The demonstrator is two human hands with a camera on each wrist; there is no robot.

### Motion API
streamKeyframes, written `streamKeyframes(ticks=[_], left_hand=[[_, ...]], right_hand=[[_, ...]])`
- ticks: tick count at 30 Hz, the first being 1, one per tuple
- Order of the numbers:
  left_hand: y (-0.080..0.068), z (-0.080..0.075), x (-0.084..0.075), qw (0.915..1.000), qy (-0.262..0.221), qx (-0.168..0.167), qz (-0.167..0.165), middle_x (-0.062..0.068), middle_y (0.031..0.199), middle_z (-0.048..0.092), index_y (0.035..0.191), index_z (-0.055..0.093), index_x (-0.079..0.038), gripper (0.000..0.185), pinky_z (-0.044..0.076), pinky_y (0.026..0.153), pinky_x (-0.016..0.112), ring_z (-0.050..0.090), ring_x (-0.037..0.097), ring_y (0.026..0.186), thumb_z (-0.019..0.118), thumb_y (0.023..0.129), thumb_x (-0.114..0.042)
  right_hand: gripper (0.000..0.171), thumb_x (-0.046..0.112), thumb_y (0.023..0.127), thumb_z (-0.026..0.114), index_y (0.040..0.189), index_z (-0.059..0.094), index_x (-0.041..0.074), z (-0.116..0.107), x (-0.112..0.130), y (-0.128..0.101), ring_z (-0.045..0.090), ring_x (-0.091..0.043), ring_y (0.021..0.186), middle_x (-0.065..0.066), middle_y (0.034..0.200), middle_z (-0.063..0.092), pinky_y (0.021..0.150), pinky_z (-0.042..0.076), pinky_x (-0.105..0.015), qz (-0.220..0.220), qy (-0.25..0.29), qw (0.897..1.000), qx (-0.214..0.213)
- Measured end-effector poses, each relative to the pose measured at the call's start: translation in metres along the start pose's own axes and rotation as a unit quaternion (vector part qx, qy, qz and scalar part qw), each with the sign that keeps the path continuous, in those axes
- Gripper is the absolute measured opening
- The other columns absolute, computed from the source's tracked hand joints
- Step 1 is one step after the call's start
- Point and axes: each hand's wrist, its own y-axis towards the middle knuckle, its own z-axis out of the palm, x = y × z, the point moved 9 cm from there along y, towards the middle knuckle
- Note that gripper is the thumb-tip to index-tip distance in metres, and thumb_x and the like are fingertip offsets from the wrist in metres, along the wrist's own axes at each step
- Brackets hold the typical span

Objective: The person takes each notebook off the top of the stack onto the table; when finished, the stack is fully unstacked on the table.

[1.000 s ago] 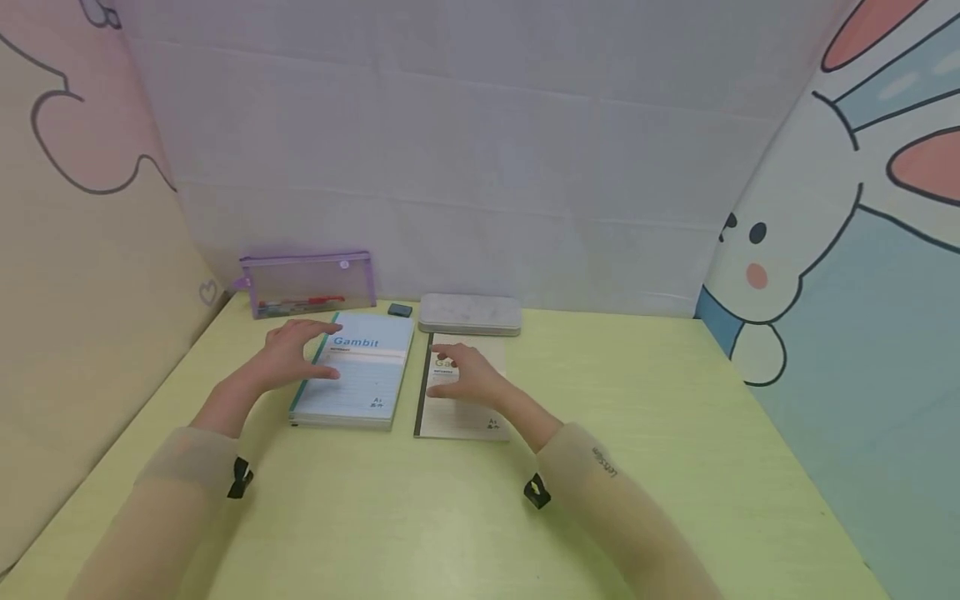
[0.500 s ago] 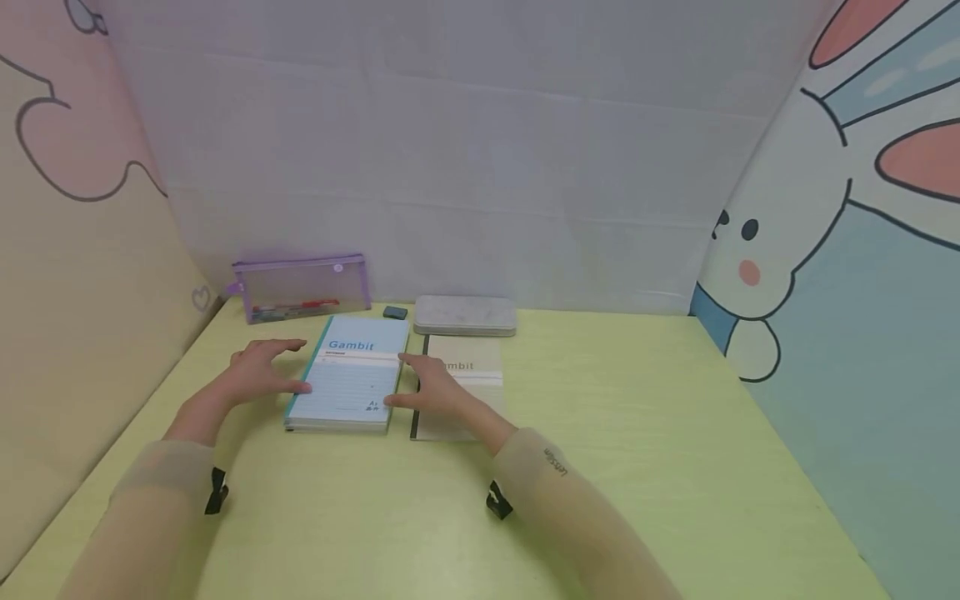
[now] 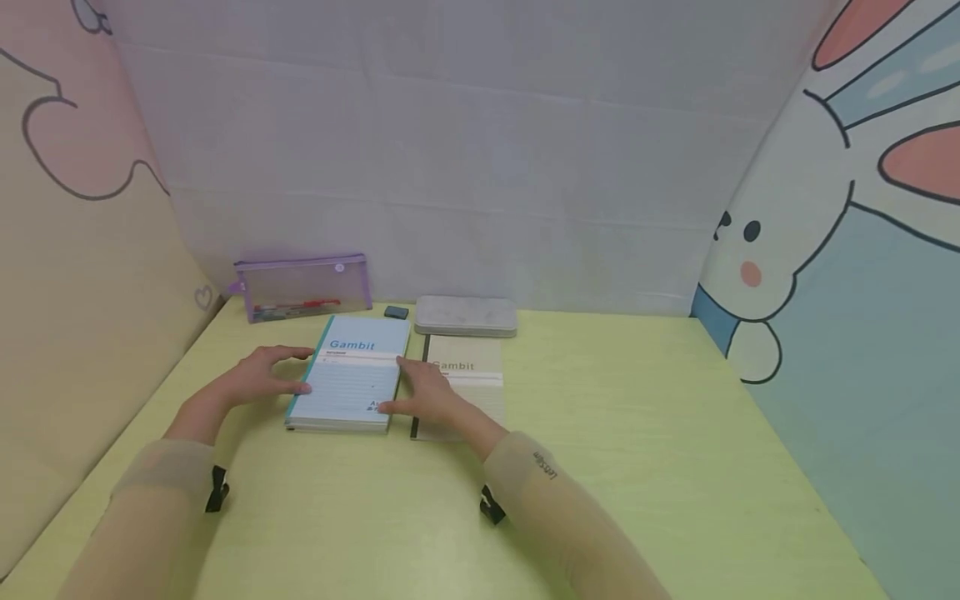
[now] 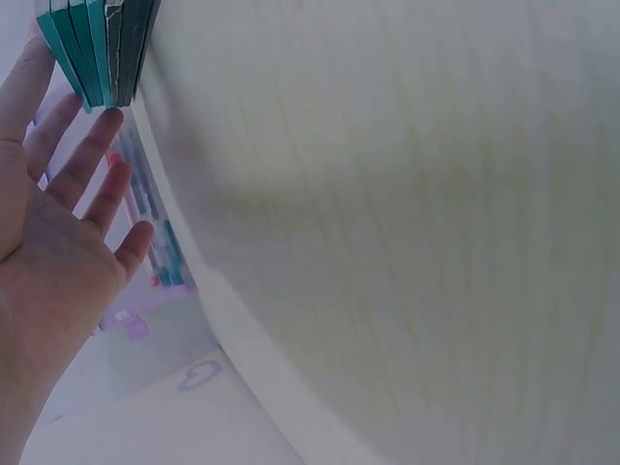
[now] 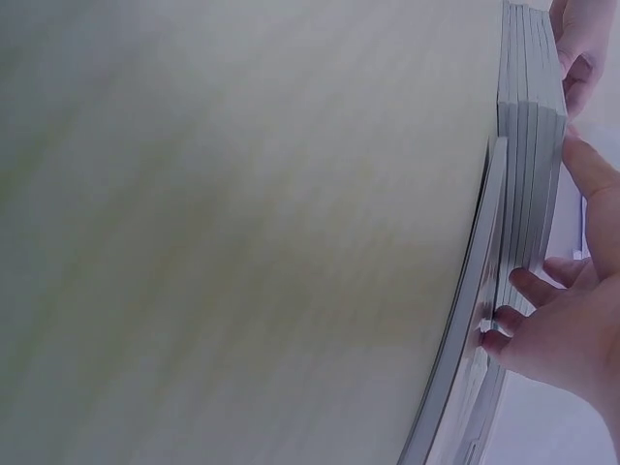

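Fingers (image 4: pixel 89 155) on the left hand (image 3: pixel 258 375) are spread wide, tips against the spines of a notebook stack (image 3: pixel 348 392) lying flat on the bench (image 3: pixel 637 417); the right hand (image 3: pixel 427 396) is spread too, up against the page edges, so neither really wraps round it. My worry: it looks like several separate books, so uneven squeezing could let the lower ones slip or fan out, and the right hand might drag the beige notebook (image 3: pixel 483 396) just beside the stack. Its long axis runs away from the person, far end leaning slightly right, title end farthest, spines left.
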Motion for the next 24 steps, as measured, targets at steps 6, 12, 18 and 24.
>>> streamKeyframes(ticks=[6,12,18,24], left_hand=[[-0.001,0.0,-0.012,0.9997,-0.014,0.01,0.015,0.028,0.135,0.047,0.138,0.043,0.003,0.076,0.026,0.102,0.066,0.032,0.051,0.129,0.074,0.081,-0.037],[-0.001,0.003,-0.012,0.9997,-0.016,0.018,0.002,0.028,0.136,0.046,0.137,0.043,0.005,0.078,0.026,0.102,0.065,0.032,0.05,0.129,0.074,0.08,-0.039],[0.001,0.005,-0.007,0.9997,-0.002,0.016,-0.02,0.028,0.139,0.042,0.137,0.044,0.003,0.085,0.024,0.103,0.065,0.029,0.049,0.131,0.075,0.076,-0.047],[0.003,0.006,-0.01,0.9997,0.0,0.015,-0.021,0.03,0.141,0.037,0.136,0.045,0.003,0.087,0.019,0.104,0.066,0.024,0.05,0.132,0.077,0.073,-0.047]], right_hand=[[0.093,0.049,0.081,0.07,0.15,0.022,0.009,0.0,-0.003,0.002,0.026,-0.025,0.141,-0.008,0.153,0.029,0.116,0.019,-0.04,0.003,0.027,1.0,0.008],[0.092,0.046,0.083,0.069,0.15,0.021,0.007,0.001,-0.001,-0.001,0.022,-0.024,0.142,-0.008,0.154,0.026,0.117,0.014,-0.038,-0.01,0.042,0.999,0.022],[0.089,0.043,0.083,0.069,0.149,0.023,0.005,-0.004,0.002,-0.004,0.023,-0.023,0.142,-0.009,0.154,0.027,0.117,0.016,-0.036,-0.025,0.034,0.999,0.027],[0.091,0.044,0.079,0.073,0.149,0.027,0.01,-0.012,0.0,-0.007,0.025,-0.025,0.141,-0.008,0.153,0.029,0.114,0.023,-0.038,-0.028,0.027,0.999,0.012]])
